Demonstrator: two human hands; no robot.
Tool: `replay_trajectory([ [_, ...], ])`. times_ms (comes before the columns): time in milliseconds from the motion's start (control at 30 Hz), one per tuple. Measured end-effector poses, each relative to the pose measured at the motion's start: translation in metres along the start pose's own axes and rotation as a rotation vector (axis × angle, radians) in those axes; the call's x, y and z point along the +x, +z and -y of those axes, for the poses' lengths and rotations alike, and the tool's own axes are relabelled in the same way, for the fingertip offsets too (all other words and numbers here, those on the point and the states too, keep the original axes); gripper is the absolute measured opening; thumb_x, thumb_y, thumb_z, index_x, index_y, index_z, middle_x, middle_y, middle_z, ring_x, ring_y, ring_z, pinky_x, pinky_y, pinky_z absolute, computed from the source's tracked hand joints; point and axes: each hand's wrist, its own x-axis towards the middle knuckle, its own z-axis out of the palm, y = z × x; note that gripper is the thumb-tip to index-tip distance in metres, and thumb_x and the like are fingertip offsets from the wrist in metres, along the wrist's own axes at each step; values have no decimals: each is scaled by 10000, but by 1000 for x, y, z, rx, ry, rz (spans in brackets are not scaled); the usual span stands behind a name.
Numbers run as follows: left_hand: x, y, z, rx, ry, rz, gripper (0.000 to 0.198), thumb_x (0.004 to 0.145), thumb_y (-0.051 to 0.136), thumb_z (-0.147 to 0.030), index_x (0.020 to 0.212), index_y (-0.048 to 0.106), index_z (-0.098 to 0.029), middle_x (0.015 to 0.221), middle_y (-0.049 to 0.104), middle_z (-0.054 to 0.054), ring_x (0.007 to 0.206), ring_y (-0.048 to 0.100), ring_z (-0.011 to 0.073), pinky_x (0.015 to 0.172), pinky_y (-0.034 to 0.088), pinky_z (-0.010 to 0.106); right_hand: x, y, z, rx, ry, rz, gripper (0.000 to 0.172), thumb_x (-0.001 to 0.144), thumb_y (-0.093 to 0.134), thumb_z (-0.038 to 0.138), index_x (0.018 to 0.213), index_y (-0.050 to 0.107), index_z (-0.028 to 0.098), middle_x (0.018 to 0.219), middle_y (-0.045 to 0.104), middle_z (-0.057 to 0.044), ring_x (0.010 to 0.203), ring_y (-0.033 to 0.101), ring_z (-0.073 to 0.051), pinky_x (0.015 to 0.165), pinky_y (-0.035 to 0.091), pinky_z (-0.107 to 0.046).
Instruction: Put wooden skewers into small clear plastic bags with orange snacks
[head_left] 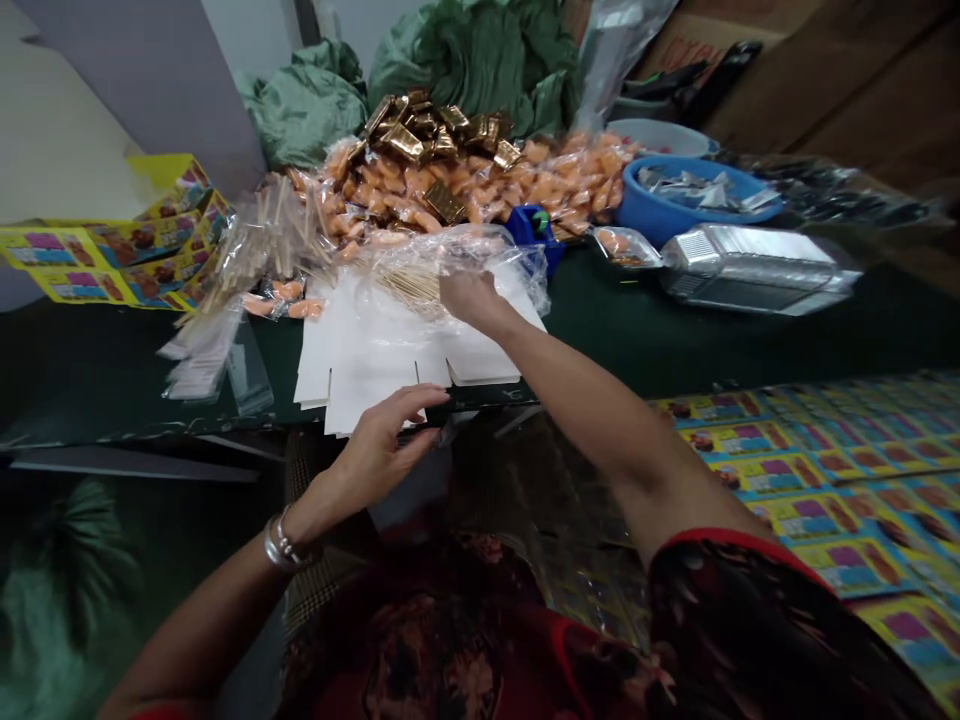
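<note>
My left hand [390, 440] hovers at the front edge of the table, thumb and fingers apart, with nothing in it. Just beyond it lie flat white card sheets [375, 375], stacked with slits along their near edge. On the card rests a clear plastic bag [525, 280] of thin wooden sticks [411, 290]. My right hand [471, 297] reaches over to the right side of these sticks, its fingers curled in. Whatever it may grip is hidden by the hand.
Behind lies a heap of orange wrapped pieces [480, 185] topped by gold packets [420, 140]. Printed yellow boxes [142, 250] and bundled bagged sticks [262, 230] stand left. A blue basin [660, 205] and foil trays [757, 270] sit right. More printed boxes [810, 510] fill the lower right.
</note>
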Motion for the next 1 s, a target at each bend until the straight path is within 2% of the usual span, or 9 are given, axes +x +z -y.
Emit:
replay_trajectory([
  [100,-1,-1,-3,-231,-289,-42,261,809,599,-169,1068,633,-169,1006,670,74,856,631,149,718,544,270,-29,-14,-9,-124,48,-11,308,826,425,46,1022,659,16,926,658,-233,913,613,-293,789,430,-370],
  [200,4,9,1,-578,-527,-23,244,755,673,-205,990,659,-139,860,668,59,667,606,111,562,498,218,-86,-22,-29,-180,72,-37,256,863,421,95,964,656,82,842,681,-179,795,630,-245,704,414,-301],
  [300,15,28,10,-900,-641,12,373,687,750,-197,1040,654,-125,857,656,68,608,580,91,501,443,197,-153,-12,-45,-87,124,-107,297,937,358,199,850,635,138,805,691,-119,724,623,-199,641,385,-262],
  [367,23,38,14,-1017,-674,2,480,642,788,-170,1093,632,-128,857,646,61,603,574,87,478,409,185,-190,4,-48,149,161,-205,315,947,355,261,795,613,162,743,674,-72,661,598,-168,596,370,-239],
  [467,37,43,16,-1087,-653,-55,517,603,814,-140,1081,619,-129,830,630,37,595,556,72,476,388,173,-222,33,-41,418,188,-265,312,945,360,314,777,585,177,662,622,-27,580,548,-145,546,348,-227],
  [567,44,35,10,-1065,-594,-104,470,621,812,-162,1050,626,-122,800,618,22,584,536,59,486,389,173,-229,50,-28,514,121,-240,298,945,355,301,776,568,181,642,583,-12,559,519,-137,548,345,-225],
  [733,41,12,-2,-890,-509,-206,420,650,793,-189,1034,632,-128,655,570,-22,498,495,52,438,344,173,-214,50,-9,562,-53,-202,297,953,348,297,789,565,179,636,551,-3,553,489,-130,563,351,-226],
  [867,40,-2,0,-813,-403,-275,243,679,761,-223,847,620,-118,600,556,-19,526,534,70,442,379,166,-200,49,7,661,-49,-205,302,944,370,327,787,580,177,611,535,10,538,476,-124,537,347,-220],
  [1000,48,-15,12,-776,-355,-330,216,680,741,-242,732,571,-120,583,569,-14,506,548,70,442,413,167,-192,43,5,638,-21,-214,302,916,418,338,772,627,176,579,531,17,538,485,-127,524,350,-215],
])
